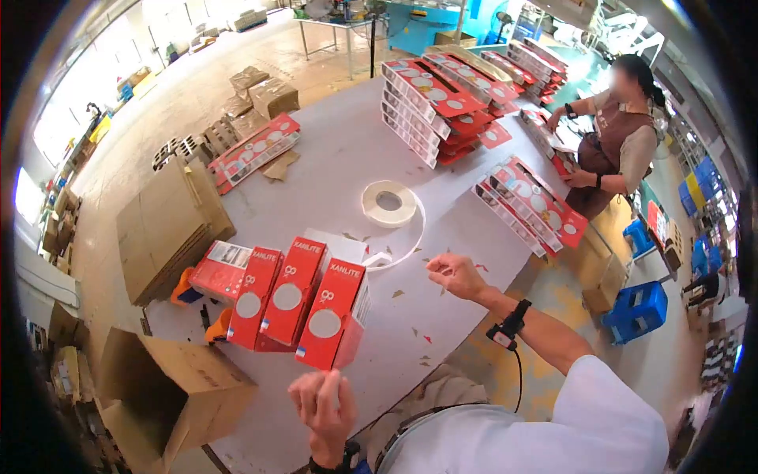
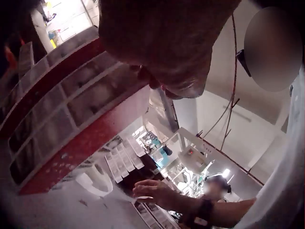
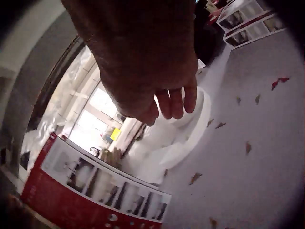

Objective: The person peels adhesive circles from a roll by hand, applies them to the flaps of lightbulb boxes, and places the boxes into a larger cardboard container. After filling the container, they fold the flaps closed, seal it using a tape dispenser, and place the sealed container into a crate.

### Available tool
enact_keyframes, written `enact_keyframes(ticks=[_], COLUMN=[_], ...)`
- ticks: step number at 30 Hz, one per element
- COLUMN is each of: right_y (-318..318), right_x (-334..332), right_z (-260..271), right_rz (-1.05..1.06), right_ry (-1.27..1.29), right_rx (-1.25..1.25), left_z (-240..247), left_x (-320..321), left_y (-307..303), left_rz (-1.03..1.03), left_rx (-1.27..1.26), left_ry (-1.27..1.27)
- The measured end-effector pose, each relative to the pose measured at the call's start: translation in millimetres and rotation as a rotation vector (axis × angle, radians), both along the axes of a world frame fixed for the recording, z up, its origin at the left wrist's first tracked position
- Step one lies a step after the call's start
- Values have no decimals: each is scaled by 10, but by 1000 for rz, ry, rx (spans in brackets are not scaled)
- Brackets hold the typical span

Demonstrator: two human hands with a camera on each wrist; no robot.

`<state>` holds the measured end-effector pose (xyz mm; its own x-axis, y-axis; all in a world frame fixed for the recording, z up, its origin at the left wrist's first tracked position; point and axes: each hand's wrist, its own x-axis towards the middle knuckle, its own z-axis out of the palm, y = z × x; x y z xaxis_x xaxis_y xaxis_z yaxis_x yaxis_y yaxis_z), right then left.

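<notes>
Three red XANLITE boxes [image 1: 330,320] stand side by side on the white table [image 1: 316,174], and another red box [image 1: 221,272] lies behind them. My left hand [image 1: 324,403] is just in front of the nearest box, fingers loosely bent, holding nothing; the left wrist view has the box's printed side [image 2: 90,95] beside the fingers. Over the table to the right hovers my right hand [image 1: 459,276], palm down with relaxed fingers and nothing in them. Beyond it sits a roll of white tape [image 1: 373,210], its loose end [image 1: 421,229] curving toward the boxes.
An open cardboard carton [image 1: 213,387] stands at the lower left, with folded cardboard [image 1: 170,225] behind it. Orange-handled tools [image 1: 219,325] lie by the boxes. Stacks of red packaging [image 1: 410,118] occupy the far side, where another person [image 1: 620,138] works. Paper scraps dot the tabletop.
</notes>
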<state>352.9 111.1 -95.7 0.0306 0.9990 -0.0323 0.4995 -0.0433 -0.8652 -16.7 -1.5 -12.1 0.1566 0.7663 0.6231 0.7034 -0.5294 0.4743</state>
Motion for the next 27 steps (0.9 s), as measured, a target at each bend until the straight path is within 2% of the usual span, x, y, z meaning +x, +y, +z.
enact_keyframes(ticks=[3,7,15,18,21,24,27], right_y=[125,538,1180,1295,1112,742,400], right_x=[197,110,-442,-450,-314,-25,230], right_z=[-372,-751,-1268,-1370,-1369,-1075,-881], right_rz=[75,261,509,624,669,780,797], right_ry=[-250,-401,-753,-848,-865,-717,-530], right_rx=[26,154,333,208,304,415,465], left_z=[-231,-666,-827,-857,-851,-803,-815], left_x=[135,472,979,1116,1274,1554,1804], left_y=[-170,-264,-26,151,372,654,799], left_rz=[-68,-53,-47,-72,-117,-195,-267], left_rx=[-235,-544,-644,-648,-617,-555,-555], left_ry=[-115,-182,-12,55,84,65,-32])
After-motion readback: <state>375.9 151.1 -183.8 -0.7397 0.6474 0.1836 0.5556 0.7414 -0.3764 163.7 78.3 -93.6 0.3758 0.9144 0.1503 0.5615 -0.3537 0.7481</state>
